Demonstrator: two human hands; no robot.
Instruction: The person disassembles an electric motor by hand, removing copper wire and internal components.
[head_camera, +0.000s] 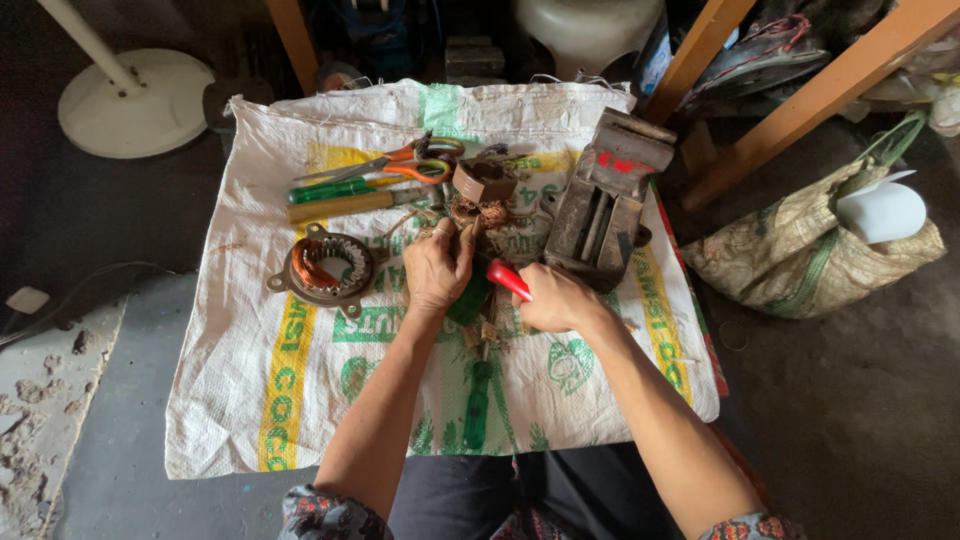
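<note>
1. We see a woven plastic sack (300, 400), white with green and yellow print, spread flat across the middle of the frame over a dull grey floor
2. Just above the frame's centre sits a small motor part (480, 205): a brown boxy piece on top with a frizzy tangle of thin copper wire under it
3. Our left hand (438, 268) is curled, fingers drawn together, fingertips pinching at the copper strands on the lower left of that part
4. Our right hand (555, 298) is closed in a fist around a red tool handle (508, 279), smooth and glossy, which slants up and left toward the left hand; the tool's working end is hidden, so we cannot tell what kind it is
5. Left of centre lies a round metal stator (328, 266), rust-brown, with mounting ears on its rim and copper winding coiled inside
6. In the upper middle lie orange-handled scissors (400, 158), a green-handled tool (335, 190) and a pale wooden-handled one (345, 205), side by side
7. Right of centre rests a heavy bench vise (605, 205), grey-brown, worn, with a patch of red paint
8. A green screwdriver (477, 400) lies on the sack below the hands
9. At the right edge slumps a cloth bag (800, 255) holding a white roll (880, 212)
10. A white round fan base (130, 100) fills the upper left corner
</note>
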